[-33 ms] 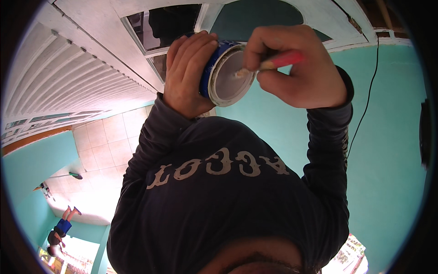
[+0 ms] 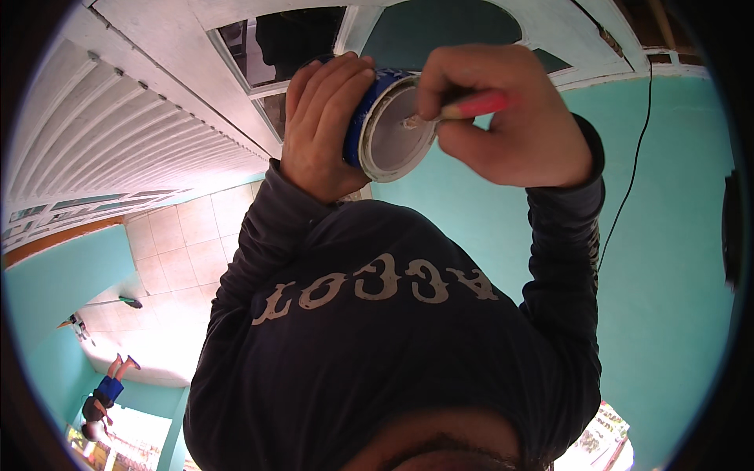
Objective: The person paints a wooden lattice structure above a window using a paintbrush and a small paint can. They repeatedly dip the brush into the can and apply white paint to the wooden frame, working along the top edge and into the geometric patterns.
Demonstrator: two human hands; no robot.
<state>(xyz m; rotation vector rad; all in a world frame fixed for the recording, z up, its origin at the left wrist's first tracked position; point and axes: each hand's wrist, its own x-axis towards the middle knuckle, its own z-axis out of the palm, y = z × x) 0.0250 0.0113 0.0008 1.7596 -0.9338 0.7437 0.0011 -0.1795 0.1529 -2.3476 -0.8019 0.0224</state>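
Observation:
My left hand point(image 2: 323, 125) is wrapped round the side of a blue can point(image 2: 355, 129), its fingers over the top. The can is tilted, so its round mouth with a dirty pale rim and whitish inside faces me. In my right hand point(image 2: 510, 118) is a slim brush-like tool point(image 2: 476, 104), pinched between thumb and fingers. It has a red handle end and a tan middle. Its pale, clumped tip lies within the can's mouth, at or near the whitish surface; whether it touches cannot be told.
Beyond the hands is a white-framed door or window point(image 2: 357, 35) with dark panes. A turquoise wall point(image 2: 675, 235) with a hanging black cable point(image 2: 635, 169) stands to the right. At left are a ribbed white panel point(image 2: 118, 141), a tiled floor point(image 2: 184, 235), a broom point(image 2: 129, 301) and another person point(image 2: 102, 396) far off.
My right hand and the brush-like tool have shifted slightly left, toward the can. The left hand and the can look almost unmoved.

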